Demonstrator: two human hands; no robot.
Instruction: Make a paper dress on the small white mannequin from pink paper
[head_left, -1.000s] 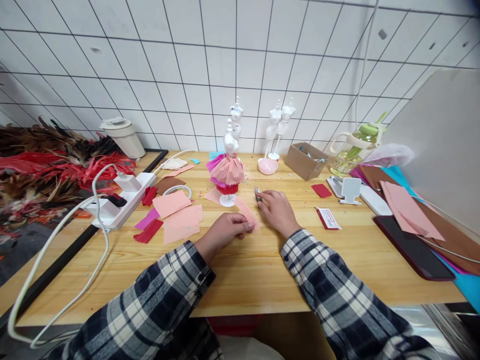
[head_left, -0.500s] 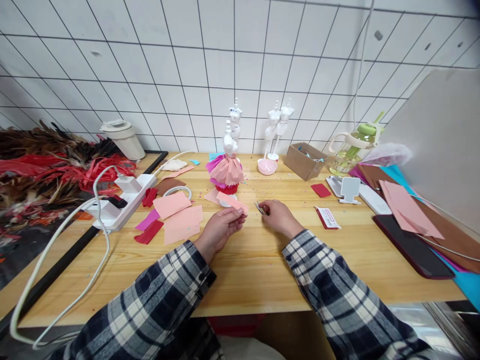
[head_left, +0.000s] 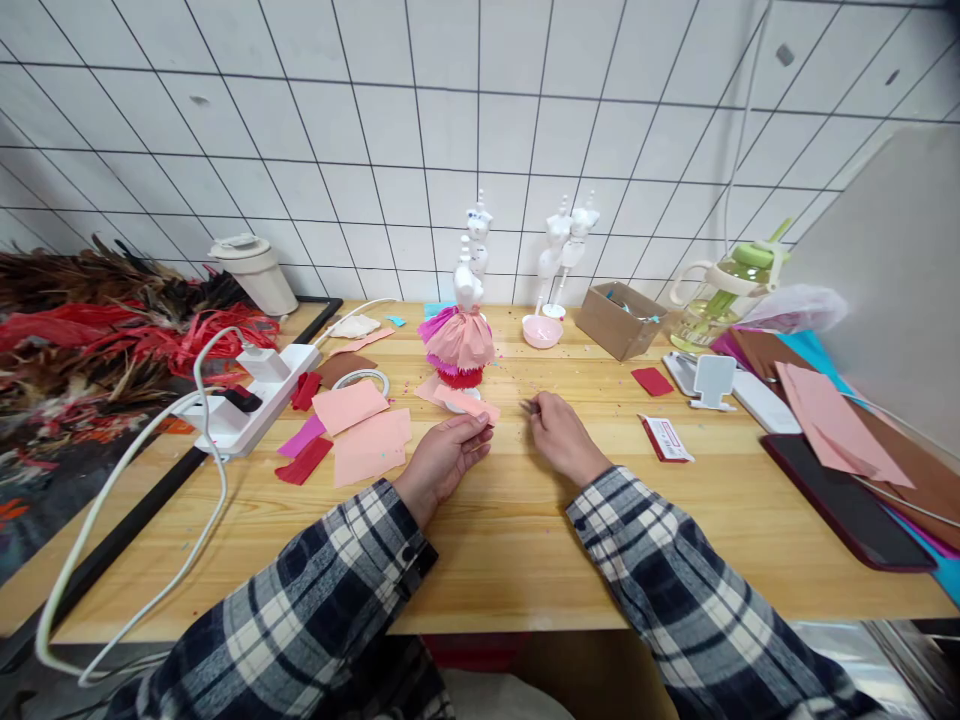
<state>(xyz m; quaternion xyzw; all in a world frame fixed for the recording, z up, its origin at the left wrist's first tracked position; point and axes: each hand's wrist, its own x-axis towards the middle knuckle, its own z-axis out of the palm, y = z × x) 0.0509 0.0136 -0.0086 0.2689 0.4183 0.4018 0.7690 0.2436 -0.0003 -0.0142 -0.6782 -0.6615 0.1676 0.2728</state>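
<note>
In the head view, pinches a peach crepe-paper strip [head_left: 466, 401] between thumb and fingers of the left grip [head_left: 446, 460], hiding its near end. Holds it low over the desk [head_left: 517, 570], in front of a white mini dress form [head_left: 460, 328] with a ruffled peach, magenta and red skirt, and so blocks much of the round base. Cannot tell about contact between strip and base. Curls the right grip [head_left: 564, 440] around a small metal tool [head_left: 528, 406], apart from the left; shows only a dark tip past the fingers, too little to name its kind. Has overlapping peach paper rectangles [head_left: 372, 447] left of the left grip, partly covering a white tape roll [head_left: 386, 383]. Sees only the upper part of another dress form [head_left: 478, 228] behind the skirted one. Wears plaid sleeves [head_left: 322, 580], cut off at the lower edge.
</note>
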